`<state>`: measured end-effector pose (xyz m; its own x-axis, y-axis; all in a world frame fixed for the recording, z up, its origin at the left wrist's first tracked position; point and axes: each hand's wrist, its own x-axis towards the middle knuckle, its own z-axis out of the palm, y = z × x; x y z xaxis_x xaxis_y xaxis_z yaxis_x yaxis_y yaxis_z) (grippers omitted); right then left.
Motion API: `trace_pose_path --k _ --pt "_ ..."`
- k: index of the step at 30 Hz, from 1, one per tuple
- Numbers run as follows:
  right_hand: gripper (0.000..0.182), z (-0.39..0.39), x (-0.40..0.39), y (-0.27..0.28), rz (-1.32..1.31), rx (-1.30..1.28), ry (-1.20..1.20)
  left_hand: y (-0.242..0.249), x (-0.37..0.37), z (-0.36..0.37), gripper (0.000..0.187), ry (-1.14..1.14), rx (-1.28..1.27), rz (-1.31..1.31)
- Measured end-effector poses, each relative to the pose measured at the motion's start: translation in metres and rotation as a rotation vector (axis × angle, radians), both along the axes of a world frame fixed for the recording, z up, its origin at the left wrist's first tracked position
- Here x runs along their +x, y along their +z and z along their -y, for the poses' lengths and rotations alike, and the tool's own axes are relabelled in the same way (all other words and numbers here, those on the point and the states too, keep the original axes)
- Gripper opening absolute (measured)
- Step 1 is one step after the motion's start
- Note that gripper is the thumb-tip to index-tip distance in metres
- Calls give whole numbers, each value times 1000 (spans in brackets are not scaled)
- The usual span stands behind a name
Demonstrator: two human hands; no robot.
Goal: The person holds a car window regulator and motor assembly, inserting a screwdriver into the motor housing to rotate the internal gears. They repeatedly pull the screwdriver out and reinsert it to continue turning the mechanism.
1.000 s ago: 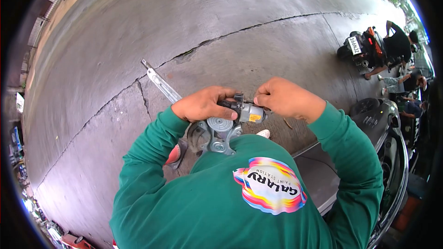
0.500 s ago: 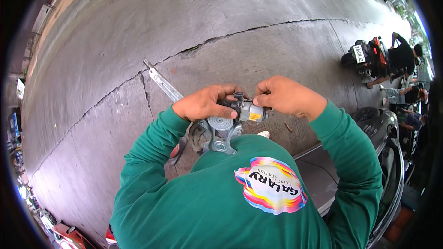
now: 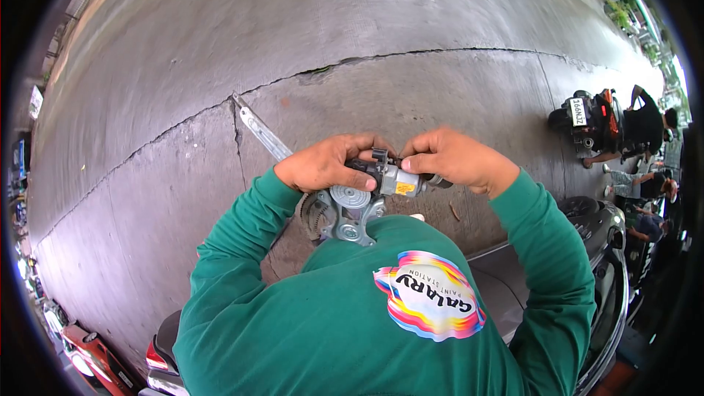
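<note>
My left hand (image 3: 326, 165) is wrapped round the dark housing of a metal mechanism (image 3: 352, 231), which has a toothed curved part and a long flat arm (image 3: 258, 130) reaching up and left. A silver motor (image 3: 401, 181) with a yellow label sticks out from its right side. The fingers of my right hand (image 3: 458, 161) are pinched together at the top of the motor, beside the black connector (image 3: 380, 155). Whatever lies between those fingertips is too small to make out. The mechanism is close against the front of my green shirt (image 3: 330, 308).
Cracked concrete ground (image 3: 220, 44) spreads ahead. A dark car (image 3: 587, 235) stands close on the right. Beyond it are a motorcycle (image 3: 587, 119) and people, one in a black top (image 3: 645, 123). At the lower left is a red car (image 3: 92, 356).
The camera view has shifted, so the motorcycle and cars appear lower. My right hand has moved slightly left and down at the motor; my left hand keeps its hold.
</note>
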<state>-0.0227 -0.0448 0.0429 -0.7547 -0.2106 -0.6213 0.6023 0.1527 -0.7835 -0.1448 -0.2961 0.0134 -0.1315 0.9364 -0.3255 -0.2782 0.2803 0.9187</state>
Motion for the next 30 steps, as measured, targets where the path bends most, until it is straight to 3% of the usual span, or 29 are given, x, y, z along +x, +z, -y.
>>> trace_pose_path --k 6,8,20,26,30 --pt "27 21 10 -20 -5 -68 -170 -6 5 7 67 64 21 22" --pt "26 32 11 -24 -156 -94 -328 -6 5 8 64 68 -9 -10" --pt "21 19 -6 -21 -134 -34 -111 4 4 10 65 60 -49 -113" --pt "16 21 -12 -4 -19 -78 -134 5 4 13 66 46 -22 -89" --pt "21 2 -10 -25 -27 -126 -138 -5 1 16 62 52 48 -44"
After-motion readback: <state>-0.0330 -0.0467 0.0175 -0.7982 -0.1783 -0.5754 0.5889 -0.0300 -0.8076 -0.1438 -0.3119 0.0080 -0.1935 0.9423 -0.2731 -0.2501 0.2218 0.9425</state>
